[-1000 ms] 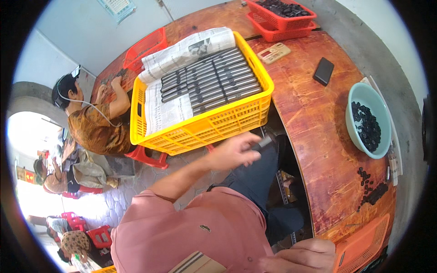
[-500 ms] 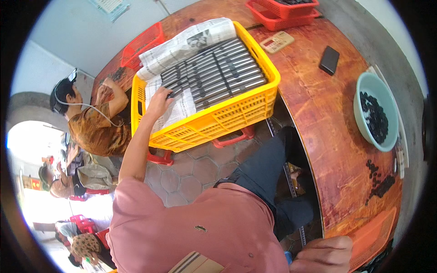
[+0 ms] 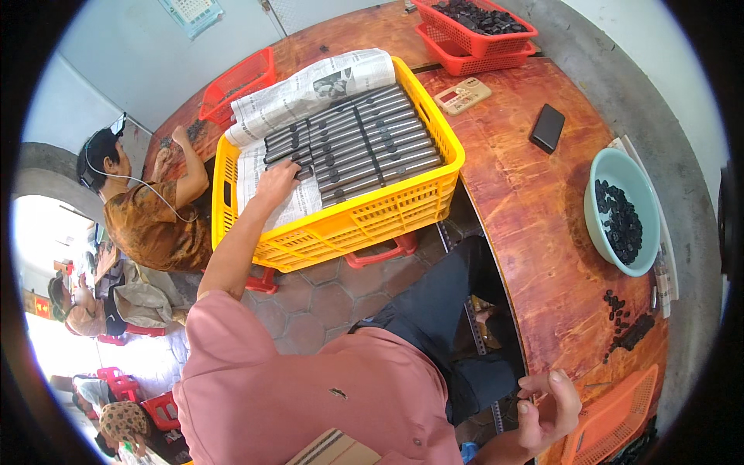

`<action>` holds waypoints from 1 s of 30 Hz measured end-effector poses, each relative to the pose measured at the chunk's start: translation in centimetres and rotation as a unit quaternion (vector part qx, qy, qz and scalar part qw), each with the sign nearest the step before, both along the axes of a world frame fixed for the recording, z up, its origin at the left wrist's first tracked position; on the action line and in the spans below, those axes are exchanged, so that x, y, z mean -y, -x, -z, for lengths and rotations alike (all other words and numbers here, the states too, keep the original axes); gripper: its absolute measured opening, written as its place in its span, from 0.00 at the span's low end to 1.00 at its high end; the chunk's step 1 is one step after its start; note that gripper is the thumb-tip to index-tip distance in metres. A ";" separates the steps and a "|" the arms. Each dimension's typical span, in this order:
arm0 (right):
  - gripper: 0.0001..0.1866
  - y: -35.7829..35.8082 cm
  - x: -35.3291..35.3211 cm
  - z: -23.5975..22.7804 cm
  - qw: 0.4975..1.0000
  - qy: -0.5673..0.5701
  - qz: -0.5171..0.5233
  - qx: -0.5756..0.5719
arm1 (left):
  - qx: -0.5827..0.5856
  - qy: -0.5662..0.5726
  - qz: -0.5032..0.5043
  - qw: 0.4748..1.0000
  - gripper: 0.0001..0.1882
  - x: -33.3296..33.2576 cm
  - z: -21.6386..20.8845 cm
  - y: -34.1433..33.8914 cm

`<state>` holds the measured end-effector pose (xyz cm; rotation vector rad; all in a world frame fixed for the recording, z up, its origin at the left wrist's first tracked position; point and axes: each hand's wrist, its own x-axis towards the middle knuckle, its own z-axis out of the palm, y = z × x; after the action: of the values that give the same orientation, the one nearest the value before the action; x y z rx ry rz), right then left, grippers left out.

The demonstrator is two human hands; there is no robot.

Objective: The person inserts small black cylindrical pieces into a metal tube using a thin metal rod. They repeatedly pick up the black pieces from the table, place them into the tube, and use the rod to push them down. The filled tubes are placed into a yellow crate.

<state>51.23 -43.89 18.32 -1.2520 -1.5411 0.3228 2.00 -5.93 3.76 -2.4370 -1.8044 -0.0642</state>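
My left hand (image 3: 276,184) reaches over a yellow plastic crate (image 3: 349,226). Its fingers close on a small black piece (image 3: 304,173), whose exact kind I cannot make out. That piece is beside the left end of the rows of dark grey rods (image 3: 403,149) packed in the crate, with round black pieces lying on some rods. Newspaper (image 3: 322,84) lines the crate and folds over its far side. At lower right, my right hand (image 3: 552,409) hangs by the table edge near an orange basket (image 3: 618,418); its fingers are loosely bent and apart, with nothing visible in them.
A pale green basin (image 3: 652,236) with black pieces stands on the reddish wooden table (image 3: 511,209). Loose black pieces (image 3: 635,333), a black box-like object (image 3: 547,128), a beige device (image 3: 463,96) and red baskets (image 3: 484,44) lie there too. A co-worker (image 3: 151,217) sits at left.
My left hand has shifted slightly toward the rods, with the black piece at its fingertips. My right hand has turned and its fingers have spread apart. The whole view has tilted slightly.
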 end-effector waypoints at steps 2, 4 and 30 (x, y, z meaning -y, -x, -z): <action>0.26 -0.8 0.2 0.4 0.999 0.036 -0.012 -0.015 | 0.014 0.010 -0.013 1.000 0.17 0.3 0.3 0.2; 0.25 -0.5 0.2 0.5 0.997 0.067 -0.002 -0.049 | 0.026 -0.011 0.004 1.000 0.14 0.0 0.6 0.0; 0.12 -11.3 -0.6 8.3 0.928 0.197 0.315 -0.017 | 0.079 -0.082 0.097 0.989 0.18 -3.3 2.2 1.4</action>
<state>62.54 -43.31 9.98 -1.9684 -0.9879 0.2319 0.60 -2.61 1.55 -2.5405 -1.5412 -0.4162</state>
